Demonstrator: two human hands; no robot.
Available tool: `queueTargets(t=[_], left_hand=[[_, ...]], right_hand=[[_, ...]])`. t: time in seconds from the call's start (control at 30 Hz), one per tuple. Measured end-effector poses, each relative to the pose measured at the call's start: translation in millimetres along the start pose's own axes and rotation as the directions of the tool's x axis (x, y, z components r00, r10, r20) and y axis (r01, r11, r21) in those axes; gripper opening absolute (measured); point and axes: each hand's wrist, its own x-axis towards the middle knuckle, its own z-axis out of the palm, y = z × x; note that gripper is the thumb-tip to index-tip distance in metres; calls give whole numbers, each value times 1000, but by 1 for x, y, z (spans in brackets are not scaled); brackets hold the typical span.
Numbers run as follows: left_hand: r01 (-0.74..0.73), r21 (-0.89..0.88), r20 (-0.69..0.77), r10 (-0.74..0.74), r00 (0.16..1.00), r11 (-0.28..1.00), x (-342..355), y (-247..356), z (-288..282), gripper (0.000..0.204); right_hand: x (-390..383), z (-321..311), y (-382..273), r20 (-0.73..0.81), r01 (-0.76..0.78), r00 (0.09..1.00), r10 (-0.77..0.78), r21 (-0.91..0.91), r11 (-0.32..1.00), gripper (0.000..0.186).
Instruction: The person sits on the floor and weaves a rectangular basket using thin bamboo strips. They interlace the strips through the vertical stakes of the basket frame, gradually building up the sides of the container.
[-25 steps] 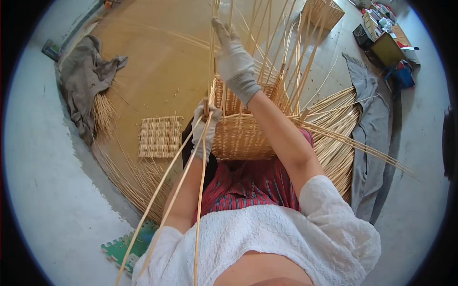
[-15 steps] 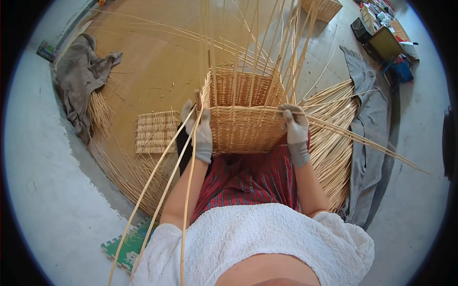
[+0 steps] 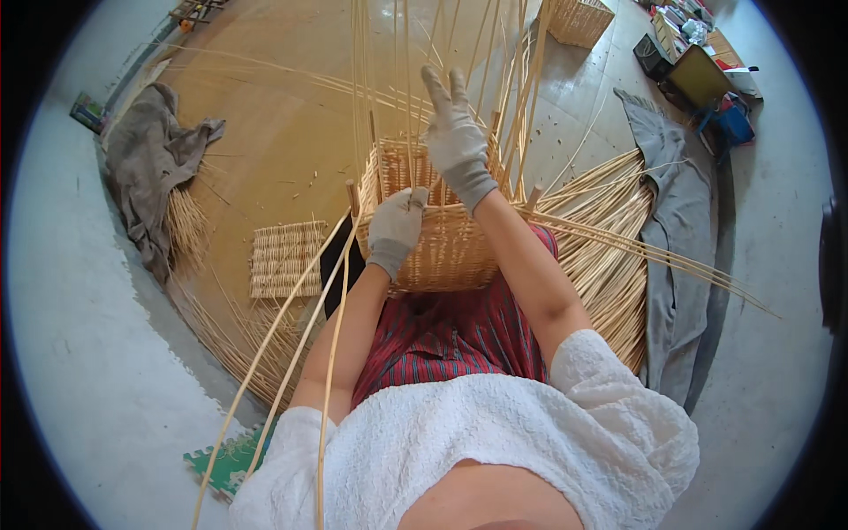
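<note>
A square wicker basket point(image 3: 446, 252) with tall upright canes point(image 3: 406, 79) sits over my lap on red striped cloth. My left hand point(image 3: 396, 225), in a pale glove, grips the middle of its near rim at the foot of an upright cane. My right hand point(image 3: 455, 141), also gloved, is raised over the basket among the canes, index and middle fingers stretched up and apart. Loose long canes point(image 3: 291, 309) run from the left corner down past my left arm, and others stick out from the right corner.
A flat woven panel point(image 3: 283, 261) lies on the board at left, beside a grey cloth point(image 3: 155, 150) over canes. A large cane bundle point(image 3: 601, 291) and grey sheet point(image 3: 671, 265) lie at right. Another basket point(image 3: 574, 22) and a cluttered pile point(image 3: 698, 75) stand behind. A green mat point(image 3: 216, 468) is low left.
My left hand has moved from the basket's left corner to the middle of the near rim. My right hand has left the right end of the rim and risen into the upright canes.
</note>
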Motion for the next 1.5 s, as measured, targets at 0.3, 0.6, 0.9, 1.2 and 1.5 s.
queueTargets(t=[0.3,0.6,0.9,1.2,1.5], left_hand=[[-72,-188,44,82,996,980,-6,-21,-6,41],[-186,-123,187,207,960,975,0,41,34,29],[-192,-68,136,199,970,979,11,43,68,19],[-265,-434,-86,254,963,861,-50,46,52,30],[-287,-348,-428,120,896,892,-41,-93,-52,41]], right_hand=[[-161,-34,38,-5,8,1000,-6,710,704,21],[-154,-70,122,15,-333,821,571,825,457,18],[-51,-62,125,-318,472,849,-422,99,876,42],[-144,-58,78,202,-234,958,203,141,962,64],[-172,7,-4,122,64,988,-93,219,974,40]])
